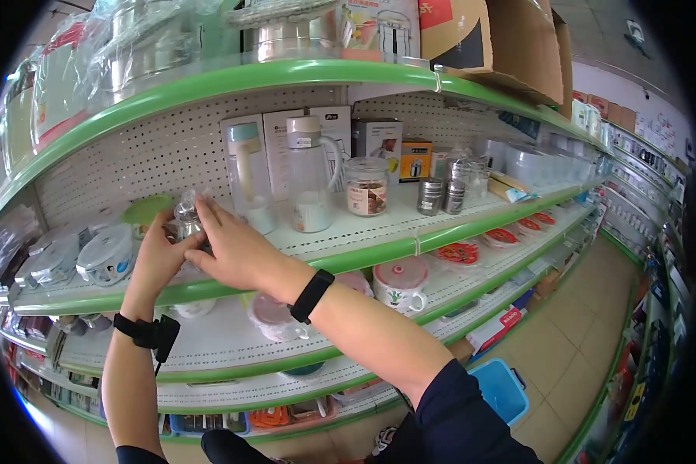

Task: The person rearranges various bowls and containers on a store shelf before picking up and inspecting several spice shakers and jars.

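Note:
My left hand [159, 254] and my right hand [230, 246] meet at the front of the middle shelf. Between them is a small, shiny, silvery container [187, 210] with a clear top, partly covered by my fingers; its exact kind is hard to make out. The left fingers close on its left side, while the right fingers press against its right side. Behind it lies a green bowl [147, 209]. To the right stand two tall clear pitchers, one with a blue lid [243, 133] and one with a white lid [303, 125].
A glass jar [366, 188] and small silver-topped shakers [431, 196] stand farther right on this shelf. Lidded bowls [105, 254] sit at left. Below are mugs with pink lids [400, 273]. The green shelf edge [309, 75] overhangs above. A blue basket [500, 390] rests on the floor.

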Motion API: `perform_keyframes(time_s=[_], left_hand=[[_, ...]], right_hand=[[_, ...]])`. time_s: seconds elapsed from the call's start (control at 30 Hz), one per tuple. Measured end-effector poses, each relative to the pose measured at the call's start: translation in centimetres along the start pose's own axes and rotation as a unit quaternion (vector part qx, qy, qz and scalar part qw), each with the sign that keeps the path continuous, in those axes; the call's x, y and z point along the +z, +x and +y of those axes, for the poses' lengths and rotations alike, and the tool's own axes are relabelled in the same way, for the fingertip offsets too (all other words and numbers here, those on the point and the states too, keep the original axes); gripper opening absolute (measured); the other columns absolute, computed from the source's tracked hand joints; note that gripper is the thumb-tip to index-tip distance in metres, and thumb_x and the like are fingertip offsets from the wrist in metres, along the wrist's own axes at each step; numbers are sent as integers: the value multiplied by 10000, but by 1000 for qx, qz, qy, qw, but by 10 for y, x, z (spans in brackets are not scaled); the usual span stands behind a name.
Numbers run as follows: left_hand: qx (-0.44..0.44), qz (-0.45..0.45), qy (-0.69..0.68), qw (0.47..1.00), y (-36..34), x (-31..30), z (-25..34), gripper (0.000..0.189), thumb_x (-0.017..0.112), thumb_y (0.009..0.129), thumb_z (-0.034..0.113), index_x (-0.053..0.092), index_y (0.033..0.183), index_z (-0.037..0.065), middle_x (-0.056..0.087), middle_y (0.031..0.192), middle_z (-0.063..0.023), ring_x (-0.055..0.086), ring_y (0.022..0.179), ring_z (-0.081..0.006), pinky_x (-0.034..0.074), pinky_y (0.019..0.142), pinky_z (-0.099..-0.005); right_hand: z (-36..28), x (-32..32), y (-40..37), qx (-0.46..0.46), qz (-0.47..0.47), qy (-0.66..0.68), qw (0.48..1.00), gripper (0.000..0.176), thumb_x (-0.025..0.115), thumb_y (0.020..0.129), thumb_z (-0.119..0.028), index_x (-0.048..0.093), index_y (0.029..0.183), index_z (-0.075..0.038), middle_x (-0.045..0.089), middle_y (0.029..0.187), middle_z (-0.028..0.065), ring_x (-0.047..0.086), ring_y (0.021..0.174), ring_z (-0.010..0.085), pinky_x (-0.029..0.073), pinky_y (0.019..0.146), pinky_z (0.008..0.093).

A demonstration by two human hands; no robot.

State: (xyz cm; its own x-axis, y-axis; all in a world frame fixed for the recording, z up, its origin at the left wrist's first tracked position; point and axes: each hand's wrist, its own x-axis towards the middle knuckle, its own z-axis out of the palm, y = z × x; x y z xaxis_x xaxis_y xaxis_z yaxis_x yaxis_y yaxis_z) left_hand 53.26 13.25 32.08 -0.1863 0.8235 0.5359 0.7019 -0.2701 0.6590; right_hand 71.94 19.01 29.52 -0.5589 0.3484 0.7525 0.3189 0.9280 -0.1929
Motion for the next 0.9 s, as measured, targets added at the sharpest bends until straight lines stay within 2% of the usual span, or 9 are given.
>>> perform_keyframes(time_s=[0.1, 0.2, 0.3, 0.4, 0.47, 0.6, 0.83, 0.87, 0.9], left_hand=[[-20, -15, 8, 1000, 2, 2, -6, 784, 846, 864, 368, 543, 1411, -105, 724, 1166, -196, 704, 1043, -257, 555, 911, -371], [-12, -8, 1, 1000, -1, 7, -14, 775, 820, 886, 385, 531, 1422, -95, 721, 1198, -217, 702, 1092, -280, 543, 950, -381], [30, -37, 3, 999, -3, 4, -17, 777, 790, 905, 402, 505, 1452, -69, 718, 1229, -240, 704, 1144, -323, 530, 985, -393], [49, -47, 28, 997, -8, 5, -12, 776, 775, 907, 414, 489, 1468, -39, 717, 1247, -249, 698, 1182, -372, 522, 1004, -415], [35, -48, 54, 997, -11, 6, -6, 765, 773, 891, 446, 511, 1445, -13, 721, 1251, -246, 685, 1200, -413, 517, 1009, -441], [19, -45, 86, 995, -16, 4, 7, 758, 769, 881, 472, 529, 1425, 2, 736, 1205, -239, 693, 1159, -421, 528, 980, -452], [25, -43, 89, 995, -14, 6, 6, 744, 768, 874, 484, 547, 1402, 9, 743, 1159, -241, 699, 1116, -425, 538, 948, -460], [24, -44, 91, 995, -13, 7, 6, 743, 768, 874, 486, 548, 1400, 9, 743, 1157, -242, 698, 1116, -426, 538, 946, -461], [22, -44, 95, 994, -13, 6, 6, 746, 767, 874, 489, 548, 1400, 7, 743, 1156, -243, 698, 1115, -428, 539, 945, -462]], right_hand=[[1, -3, -1, 6, -2, 32, 999, 942, 676, 980, -372, 192, 1620, 122, 389, 1574, 393, 468, 1425, 506, 429, 1166, 518], [-2, -3, -1, -6, 24, 20, 999, 866, 669, 982, -351, 274, 1596, 115, 438, 1544, 374, 501, 1390, 498, 444, 1148, 511], [-8, -10, -5, 2, 57, 14, 998, 697, 664, 982, -312, 437, 1503, 90, 534, 1460, 324, 555, 1311, 478, 471, 1104, 503], [-11, -25, -12, -44, 148, -34, 987, 501, 674, 967, -252, 570, 1347, 59, 634, 1303, 268, 613, 1193, 444, 503, 1022, 501], [-8, -43, -20, -48, 179, -51, 981, 420, 688, 947, -215, 600, 1263, 48, 659, 1215, 248, 630, 1128, 428, 512, 973, 502], [13, -81, -41, -27, 208, -104, 972, 323, 707, 913, -164, 628, 1158, 31, 680, 1100, 227, 647, 1053, 412, 522, 904, 501], [72, -132, -45, 100, 302, -225, 921, 466, 740, 890, -206, 567, 1257, 25, 641, 1192, 236, 628, 1137, 414, 536, 891, 515], [80, -133, -41, 142, 304, -237, 912, 509, 756, 897, -266, 569, 1261, 38, 669, 1165, 248, 651, 1131, 433, 542, 906, 514], [86, -137, -38, 197, 255, -204, 925, 519, 773, 893, -272, 571, 1247, 50, 682, 1116, 239, 668, 1080, 419, 547, 885, 497]])
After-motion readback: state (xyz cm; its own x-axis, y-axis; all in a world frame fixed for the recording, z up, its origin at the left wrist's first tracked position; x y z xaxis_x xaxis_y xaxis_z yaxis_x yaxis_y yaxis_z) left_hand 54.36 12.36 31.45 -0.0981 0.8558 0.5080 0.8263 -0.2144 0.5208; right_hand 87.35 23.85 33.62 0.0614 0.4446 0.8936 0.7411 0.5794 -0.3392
